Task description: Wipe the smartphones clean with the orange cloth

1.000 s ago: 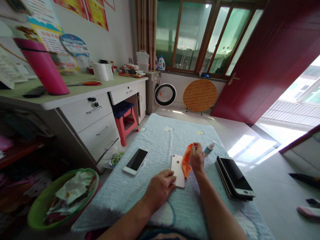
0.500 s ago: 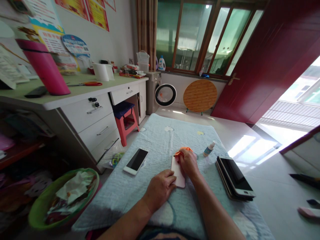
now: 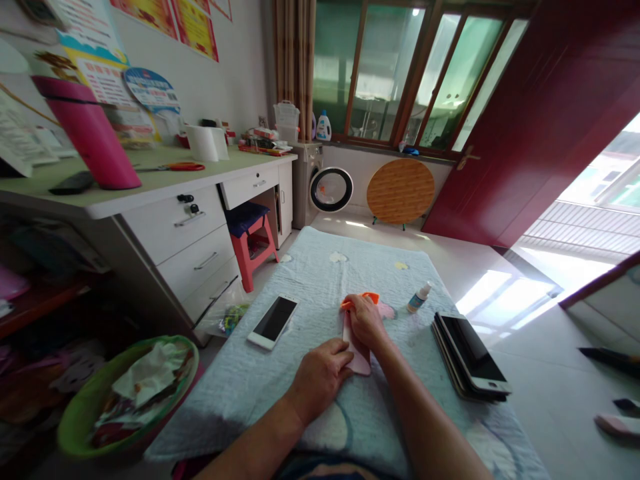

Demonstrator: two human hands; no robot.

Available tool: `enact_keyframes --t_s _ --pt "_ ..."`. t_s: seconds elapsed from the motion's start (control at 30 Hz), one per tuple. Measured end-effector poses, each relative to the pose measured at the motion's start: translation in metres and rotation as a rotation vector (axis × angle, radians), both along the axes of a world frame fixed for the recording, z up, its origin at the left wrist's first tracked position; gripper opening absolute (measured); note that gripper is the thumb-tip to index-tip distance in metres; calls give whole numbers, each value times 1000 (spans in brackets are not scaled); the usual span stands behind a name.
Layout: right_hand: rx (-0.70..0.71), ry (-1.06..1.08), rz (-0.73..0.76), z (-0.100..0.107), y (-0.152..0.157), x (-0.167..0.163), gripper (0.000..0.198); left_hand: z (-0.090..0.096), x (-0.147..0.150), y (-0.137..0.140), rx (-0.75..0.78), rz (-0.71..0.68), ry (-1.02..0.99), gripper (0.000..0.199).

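Observation:
A pale pink phone (image 3: 359,359) lies back up on the light blue quilted cloth (image 3: 320,267). My left hand (image 3: 323,370) grips its lower left edge, fingertips resting on the back. An orange cloth (image 3: 371,297) is bunched under my right hand (image 3: 366,320), whose closed fingers press it on the phone's upper end and partly hide that end. To the left, a white phone (image 3: 273,322) lies with its dark screen up. A small spray bottle (image 3: 419,297) stands to the right, near a stack of phones (image 3: 470,357).
A green basket (image 3: 187,393) holding crumpled paper stands at the lower left. Along the left wall runs a desk (image 3: 175,233) with a pink flask (image 3: 87,137) and scissors (image 3: 183,167). Beyond are a red stool (image 3: 245,260), an open washing machine door (image 3: 331,190) and a round wooden tabletop (image 3: 401,191).
My right hand has slid the orange cloth left across the top of the pink phone. My left hand keeps its hold in the same place.

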State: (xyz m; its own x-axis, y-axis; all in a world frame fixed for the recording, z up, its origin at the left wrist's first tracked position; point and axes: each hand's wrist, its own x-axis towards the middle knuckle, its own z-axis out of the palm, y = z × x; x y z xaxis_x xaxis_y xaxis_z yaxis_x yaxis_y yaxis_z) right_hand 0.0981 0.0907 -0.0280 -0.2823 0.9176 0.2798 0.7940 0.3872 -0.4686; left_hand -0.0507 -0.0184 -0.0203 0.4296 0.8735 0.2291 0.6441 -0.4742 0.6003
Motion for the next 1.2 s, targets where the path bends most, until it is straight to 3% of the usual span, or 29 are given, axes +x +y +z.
enact_keyframes --t_s 0.53,0.73,1.2 --pt "3 -111 -114 3 -10 33 16 -3 2 -3 18 32 -5 22" --pt "35 -160 -120 1 -10 29 19 1 1 -2 21 14 21 20" --pt "-74 198 18 4 -8 -6 27 1 0 -2 15 -4 -1 16"
